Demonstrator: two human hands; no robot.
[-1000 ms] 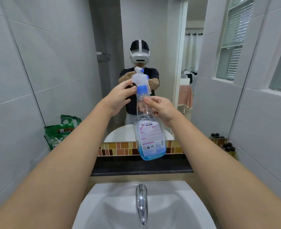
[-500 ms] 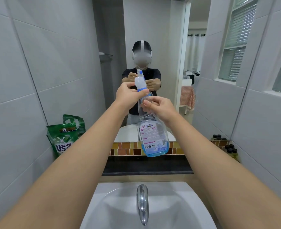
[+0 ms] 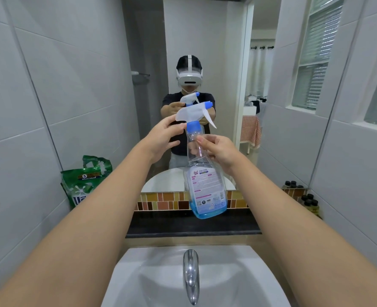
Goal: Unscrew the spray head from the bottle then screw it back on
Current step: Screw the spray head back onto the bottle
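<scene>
I hold a clear spray bottle (image 3: 207, 191) upright above the sink; blue liquid fills its bottom. My right hand (image 3: 218, 149) grips the bottle's narrow neck. On top sits the white spray head (image 3: 192, 113) with a blue collar (image 3: 193, 125) and a blue nozzle pointing right. My left hand (image 3: 163, 138) pinches the rear of the head and the collar with thumb and fingers. The collar sits on the neck; I cannot tell how far it is threaded.
A white sink (image 3: 161, 282) with a chrome tap (image 3: 191, 273) lies below. Behind it run a dark ledge (image 3: 161, 224) and a mirror (image 3: 205, 52) reflecting the person. A green detergent bag (image 3: 83, 182) stands left, several small dark bottles (image 3: 307, 199) stand right.
The spray head has turned: its nozzle now points right where it faced away before. My left hand has shifted from covering the collar to pinching the head's rear. The bottle stays held by the neck.
</scene>
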